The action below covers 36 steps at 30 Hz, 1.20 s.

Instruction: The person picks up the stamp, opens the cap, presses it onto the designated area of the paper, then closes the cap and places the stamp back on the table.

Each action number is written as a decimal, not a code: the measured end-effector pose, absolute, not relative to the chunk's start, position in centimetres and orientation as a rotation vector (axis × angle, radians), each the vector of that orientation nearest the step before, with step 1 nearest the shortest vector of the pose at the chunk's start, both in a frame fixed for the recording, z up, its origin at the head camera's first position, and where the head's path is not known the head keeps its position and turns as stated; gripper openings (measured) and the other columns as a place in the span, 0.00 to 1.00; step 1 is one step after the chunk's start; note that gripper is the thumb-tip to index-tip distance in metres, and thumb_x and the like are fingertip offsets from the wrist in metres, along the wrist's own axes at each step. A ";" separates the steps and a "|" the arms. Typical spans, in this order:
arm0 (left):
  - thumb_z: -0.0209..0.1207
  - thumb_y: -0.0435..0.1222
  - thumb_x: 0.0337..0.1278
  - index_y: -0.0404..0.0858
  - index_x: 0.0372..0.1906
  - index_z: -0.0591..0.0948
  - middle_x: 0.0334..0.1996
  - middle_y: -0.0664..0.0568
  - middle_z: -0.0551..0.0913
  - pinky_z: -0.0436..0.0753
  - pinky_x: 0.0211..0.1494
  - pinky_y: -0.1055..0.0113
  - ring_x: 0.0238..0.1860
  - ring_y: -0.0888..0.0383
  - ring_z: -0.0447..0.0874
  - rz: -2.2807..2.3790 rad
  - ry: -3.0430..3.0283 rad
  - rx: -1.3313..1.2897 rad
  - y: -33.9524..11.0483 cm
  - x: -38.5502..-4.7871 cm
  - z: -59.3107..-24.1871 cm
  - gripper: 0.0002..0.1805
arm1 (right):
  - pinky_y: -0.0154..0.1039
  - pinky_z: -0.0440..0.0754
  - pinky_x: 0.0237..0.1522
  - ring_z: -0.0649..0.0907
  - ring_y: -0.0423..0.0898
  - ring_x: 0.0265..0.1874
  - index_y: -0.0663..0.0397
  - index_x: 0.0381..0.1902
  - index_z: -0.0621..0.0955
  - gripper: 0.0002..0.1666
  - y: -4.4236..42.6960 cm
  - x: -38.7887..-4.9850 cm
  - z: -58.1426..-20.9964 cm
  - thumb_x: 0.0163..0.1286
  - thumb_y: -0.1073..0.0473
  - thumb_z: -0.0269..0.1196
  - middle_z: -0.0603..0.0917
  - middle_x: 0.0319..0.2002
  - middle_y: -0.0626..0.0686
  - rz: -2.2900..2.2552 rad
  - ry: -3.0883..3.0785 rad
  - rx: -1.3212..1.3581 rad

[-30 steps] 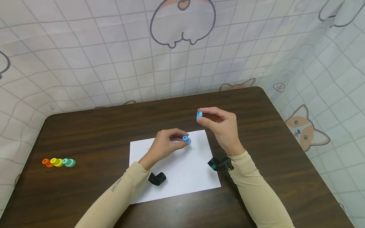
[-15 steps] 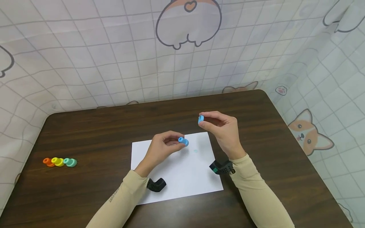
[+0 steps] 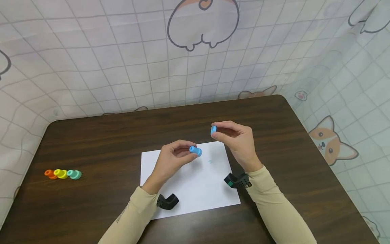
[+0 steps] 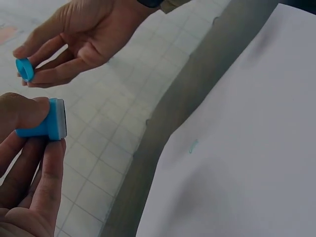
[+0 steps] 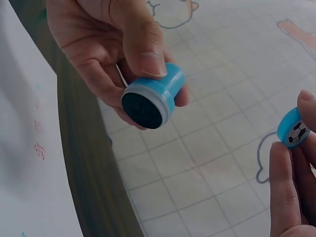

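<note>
My left hand pinches a blue toy stamp between thumb and fingers, above the white paper. Seen from the right wrist, the stamp has a round dark face inside a pale rim. My right hand holds the blue cap by its edges, past the paper's far right corner. A football picture shows on the cap in the right wrist view. Stamp and cap are apart. A small teal mark is on the paper, and red marks show in the right wrist view.
On the left of the dark wooden table an orange stamp, a yellow stamp and a teal stamp lie in a row. A grid-patterned cloth with cartoon dogs hangs behind the table and to its right.
My left hand has drawn slightly left with the stamp, whose tilt has changed, and the teal mark is now plainer to see. My right hand keeps the cap in nearly the same place.
</note>
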<state>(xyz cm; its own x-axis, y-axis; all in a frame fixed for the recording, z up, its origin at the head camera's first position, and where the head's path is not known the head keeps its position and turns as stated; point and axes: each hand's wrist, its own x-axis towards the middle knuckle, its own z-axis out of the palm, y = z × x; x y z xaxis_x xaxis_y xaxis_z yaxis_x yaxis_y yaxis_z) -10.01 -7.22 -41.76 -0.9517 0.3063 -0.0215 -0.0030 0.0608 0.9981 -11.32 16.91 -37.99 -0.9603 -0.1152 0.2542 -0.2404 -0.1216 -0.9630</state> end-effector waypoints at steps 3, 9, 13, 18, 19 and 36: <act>0.74 0.36 0.57 0.40 0.51 0.87 0.51 0.43 0.88 0.88 0.59 0.68 0.48 0.59 0.92 1.996 2.099 0.301 -7.4 -9.9 -41.5 0.17 | 0.35 0.91 0.49 0.89 0.40 0.43 0.62 0.51 0.88 0.17 16.8 -11.4 -38.1 0.63 0.69 0.73 0.89 0.46 0.45 2.253 -2.028 0.426; 0.74 0.36 0.57 0.41 0.51 0.87 0.52 0.45 0.88 0.87 0.60 0.69 0.50 0.57 0.92 1.995 2.102 0.270 -7.7 -9.4 -41.2 0.17 | 0.35 0.91 0.48 0.90 0.39 0.42 0.65 0.51 0.87 0.18 16.7 -11.4 -38.1 0.62 0.70 0.73 0.90 0.46 0.45 2.264 -2.035 0.424; 0.74 0.36 0.57 0.40 0.51 0.87 0.52 0.45 0.87 0.87 0.61 0.67 0.51 0.57 0.91 2.021 2.097 0.269 -7.9 -9.1 -40.9 0.17 | 0.35 0.91 0.48 0.90 0.40 0.42 0.65 0.51 0.87 0.18 16.5 -11.3 -38.1 0.62 0.69 0.74 0.90 0.46 0.45 2.271 -2.049 0.431; 0.75 0.35 0.56 0.40 0.51 0.87 0.50 0.46 0.88 0.87 0.61 0.66 0.51 0.57 0.91 2.050 2.089 0.254 -8.1 -8.8 -40.4 0.17 | 0.36 0.91 0.49 0.90 0.40 0.42 0.66 0.51 0.87 0.19 16.1 -11.1 -38.1 0.61 0.68 0.75 0.90 0.46 0.44 2.266 -2.079 0.437; 0.75 0.36 0.56 0.41 0.51 0.87 0.50 0.47 0.88 0.87 0.61 0.66 0.51 0.57 0.91 2.057 2.085 0.249 -8.1 -8.7 -40.3 0.17 | 0.36 0.91 0.49 0.90 0.40 0.43 0.66 0.51 0.87 0.19 16.0 -11.0 -38.1 0.61 0.68 0.75 0.90 0.46 0.44 2.269 -2.081 0.438; 0.73 0.34 0.57 0.38 0.51 0.85 0.49 0.50 0.88 0.89 0.57 0.64 0.50 0.56 0.90 2.193 2.037 0.125 -8.0 -8.1 -38.9 0.17 | 0.38 0.90 0.53 0.90 0.40 0.43 0.73 0.51 0.85 0.22 14.6 -10.5 -38.5 0.59 0.69 0.76 0.90 0.44 0.42 2.241 -2.146 0.534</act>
